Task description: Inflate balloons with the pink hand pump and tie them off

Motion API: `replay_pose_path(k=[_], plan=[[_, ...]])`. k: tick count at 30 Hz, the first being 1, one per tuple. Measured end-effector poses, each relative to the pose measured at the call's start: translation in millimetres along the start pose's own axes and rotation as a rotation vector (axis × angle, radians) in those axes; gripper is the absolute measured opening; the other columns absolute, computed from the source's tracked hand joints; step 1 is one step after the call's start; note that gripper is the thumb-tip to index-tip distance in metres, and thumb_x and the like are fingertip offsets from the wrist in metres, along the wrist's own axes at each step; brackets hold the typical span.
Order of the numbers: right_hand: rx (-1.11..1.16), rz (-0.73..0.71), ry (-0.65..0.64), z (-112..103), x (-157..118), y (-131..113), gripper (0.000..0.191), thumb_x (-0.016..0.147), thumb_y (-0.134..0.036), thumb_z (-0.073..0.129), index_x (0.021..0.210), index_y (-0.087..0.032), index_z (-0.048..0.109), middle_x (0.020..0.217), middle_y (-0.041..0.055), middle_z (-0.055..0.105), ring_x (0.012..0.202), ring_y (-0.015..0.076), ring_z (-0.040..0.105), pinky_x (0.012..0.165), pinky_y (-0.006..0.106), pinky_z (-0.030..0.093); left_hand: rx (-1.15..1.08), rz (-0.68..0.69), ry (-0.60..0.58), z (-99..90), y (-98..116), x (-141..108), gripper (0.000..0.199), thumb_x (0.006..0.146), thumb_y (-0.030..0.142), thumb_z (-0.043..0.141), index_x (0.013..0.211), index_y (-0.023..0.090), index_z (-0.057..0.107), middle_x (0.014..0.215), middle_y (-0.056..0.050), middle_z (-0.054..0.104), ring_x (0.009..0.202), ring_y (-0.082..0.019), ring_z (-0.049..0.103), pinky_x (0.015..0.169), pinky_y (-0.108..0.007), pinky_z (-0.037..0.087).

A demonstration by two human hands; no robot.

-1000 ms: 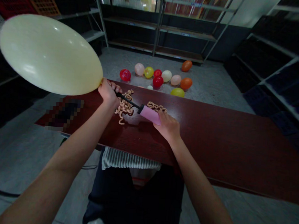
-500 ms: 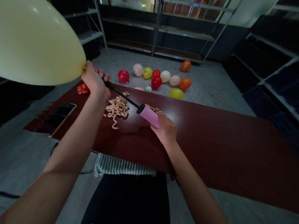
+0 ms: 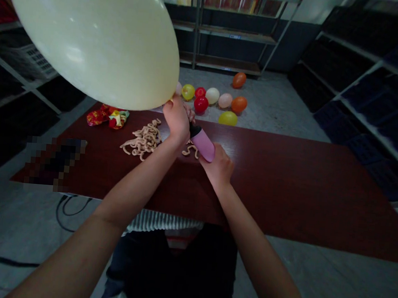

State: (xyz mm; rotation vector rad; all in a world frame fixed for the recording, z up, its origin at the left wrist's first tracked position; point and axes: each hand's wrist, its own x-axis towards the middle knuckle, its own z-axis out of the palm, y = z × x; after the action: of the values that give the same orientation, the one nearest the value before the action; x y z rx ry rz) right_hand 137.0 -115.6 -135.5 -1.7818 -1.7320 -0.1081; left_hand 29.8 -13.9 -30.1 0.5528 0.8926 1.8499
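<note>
A large pale yellow balloon (image 3: 100, 40), swollen with air, fills the upper left of the head view. My left hand (image 3: 178, 120) is closed round its neck, at the front end of a hand pump. The pump's nozzle is hidden by my fingers. My right hand (image 3: 220, 166) grips the rear of the balloon pump (image 3: 204, 145), whose pink barrel and black collar show between my hands. Under my left wrist lies a heap of beige twisted strands (image 3: 144, 140). A few more strands (image 3: 191, 150) lie below the pump.
A dark red-brown table (image 3: 286, 183) stretches to the right. At its left are crumpled red and yellow wrappers (image 3: 108, 116) and a blurred-out dark item (image 3: 56, 161). Several balloons (image 3: 201, 104) rest on the floor beyond. Metal shelves (image 3: 235, 35) line the back; cables (image 3: 65, 212) hang below.
My left hand has come right, towards my right hand, bringing the balloon along. The pump's long black rod, which showed between my hands, has slid in out of sight. The view has shifted slightly.
</note>
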Motion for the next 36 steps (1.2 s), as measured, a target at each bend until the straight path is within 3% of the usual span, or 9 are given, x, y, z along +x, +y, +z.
replay_pose_path(k=[4, 10, 15, 21, 25, 30, 36], plan=[[-0.005, -0.049, -0.016, 2, 1, -4, 0.039, 0.086, -0.039, 0.069, 0.120, -0.022, 0.063, 0.101, 0.0079, 0.076, 0.087, 0.0266, 0.072, 0.069, 0.032, 0.049, 0.004, -0.004, 0.051, -15.7, 6, 14, 0.044, 0.100, 0.032, 0.052, 0.065, 0.023, 0.028, 0.048, 0.008, 0.026, 0.030, -0.007, 0.029, 0.033, -0.020, 0.024], [0.013, -0.238, -0.054, 4, -3, -13, 0.049, 0.091, -0.037, 0.064, 0.136, -0.020, 0.055, 0.122, 0.0095, 0.073, 0.098, 0.0235, 0.072, 0.076, 0.031, 0.051, -0.005, 0.004, 0.130, -47.0, 31, 23, 0.040, 0.101, 0.025, 0.044, 0.063, 0.022, 0.030, 0.043, 0.008, 0.026, 0.029, -0.008, 0.029, 0.033, -0.020, 0.026], [-0.089, -0.331, -0.068, 1, -4, -15, 0.043, 0.088, -0.033, 0.065, 0.128, -0.017, 0.060, 0.108, 0.0101, 0.076, 0.087, 0.0218, 0.071, 0.075, 0.030, 0.050, -0.058, -0.012, 0.205, -73.8, 56, 33, 0.039, 0.098, 0.020, 0.044, 0.062, 0.021, 0.029, 0.044, 0.008, 0.027, 0.031, -0.008, 0.031, 0.035, -0.020, 0.027], [-0.110, -0.440, -0.028, 5, -7, -10, 0.038, 0.087, -0.029, 0.065, 0.123, -0.018, 0.063, 0.106, 0.0096, 0.076, 0.083, 0.0213, 0.071, 0.073, 0.030, 0.050, -0.079, 0.056, 0.249, -105.0, 92, 49, 0.032, 0.089, 0.014, 0.047, 0.063, 0.021, 0.031, 0.047, 0.007, 0.027, 0.032, -0.009, 0.030, 0.035, -0.021, 0.026], [-0.083, -0.472, -0.011, 8, -6, -10, 0.038, 0.084, -0.028, 0.067, 0.121, -0.019, 0.064, 0.102, 0.0077, 0.077, 0.081, 0.0214, 0.072, 0.072, 0.029, 0.051, -0.079, 0.089, 0.297, -120.3, 115, 62, 0.033, 0.091, 0.016, 0.049, 0.064, 0.020, 0.031, 0.048, 0.007, 0.029, 0.033, -0.007, 0.030, 0.037, -0.021, 0.028], [-0.004, -0.443, -0.008, 9, -2, -7, 0.033, 0.084, -0.027, 0.066, 0.116, -0.020, 0.065, 0.101, 0.0077, 0.077, 0.082, 0.0225, 0.072, 0.073, 0.030, 0.052, -0.059, 0.123, 0.277, -109.4, 122, 74, 0.034, 0.094, 0.022, 0.051, 0.064, 0.021, 0.033, 0.048, 0.008, 0.030, 0.033, -0.007, 0.031, 0.037, -0.020, 0.030], [0.065, -0.304, 0.063, 3, 2, 3, 0.039, 0.079, -0.022, 0.067, 0.118, -0.022, 0.065, 0.100, 0.0046, 0.077, 0.082, 0.0229, 0.073, 0.071, 0.032, 0.053, -0.064, 0.129, 0.216, -64.7, 87, 65, 0.041, 0.096, 0.021, 0.049, 0.059, 0.021, 0.030, 0.042, 0.008, 0.028, 0.031, -0.008, 0.031, 0.034, -0.020, 0.027]])
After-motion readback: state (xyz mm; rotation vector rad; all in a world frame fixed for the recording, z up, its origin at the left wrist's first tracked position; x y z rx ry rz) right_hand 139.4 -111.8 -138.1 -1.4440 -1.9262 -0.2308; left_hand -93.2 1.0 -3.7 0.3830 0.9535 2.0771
